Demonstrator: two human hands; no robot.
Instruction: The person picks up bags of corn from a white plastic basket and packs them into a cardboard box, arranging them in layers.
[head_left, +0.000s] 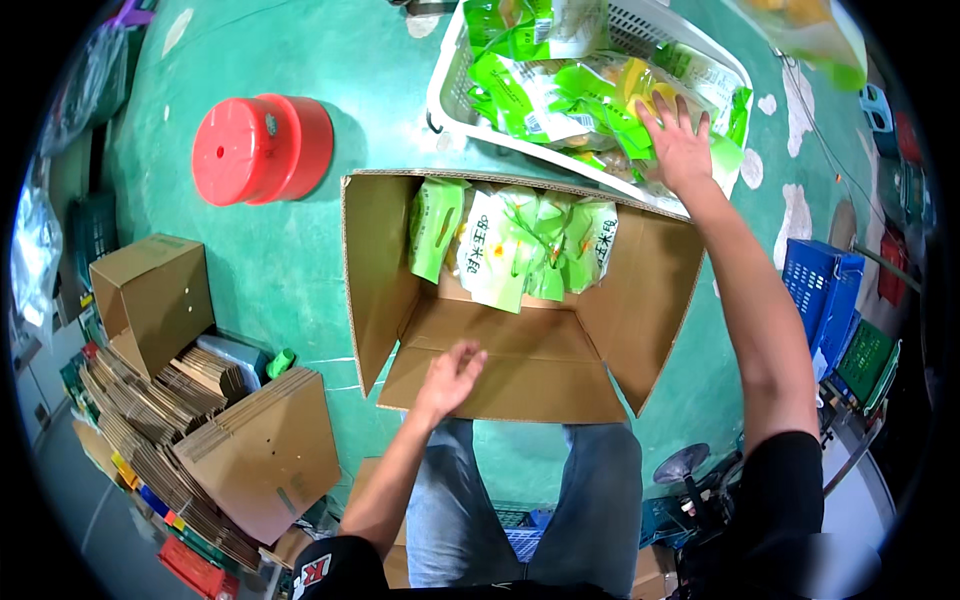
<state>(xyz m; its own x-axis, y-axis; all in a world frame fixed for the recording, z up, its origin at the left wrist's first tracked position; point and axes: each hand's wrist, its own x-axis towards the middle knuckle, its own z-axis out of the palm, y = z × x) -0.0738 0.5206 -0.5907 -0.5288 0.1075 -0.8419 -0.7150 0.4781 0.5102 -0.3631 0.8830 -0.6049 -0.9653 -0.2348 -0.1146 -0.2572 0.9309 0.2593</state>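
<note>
An open cardboard box (pixel 640 300) stands in front of my knees. Several green-and-white plastic food bags (pixel 540 240) are lined up against its far wall. Beyond it, a white perforated plastic basket (pixel 455 105) holds more green-and-clear bags (pixel 550 95), some showing yellow pieces inside. My right hand (pixel 682 150) reaches over the basket's right part, fingers spread on or just above a bag; contact is hard to tell. Over the box's near flap hovers my left hand (pixel 452 382), with nothing in it and its fingers loosely apart.
On the green floor (pixel 260 260) a red plastic stool (pixel 240 150) lies at the left. Flattened cartons (pixel 260 450) and a closed-looking cardboard box (pixel 155 295) are stacked lower left. Blue crates (pixel 820 290) stand at the right. A blurred bag (pixel 810 35) hangs into view top right.
</note>
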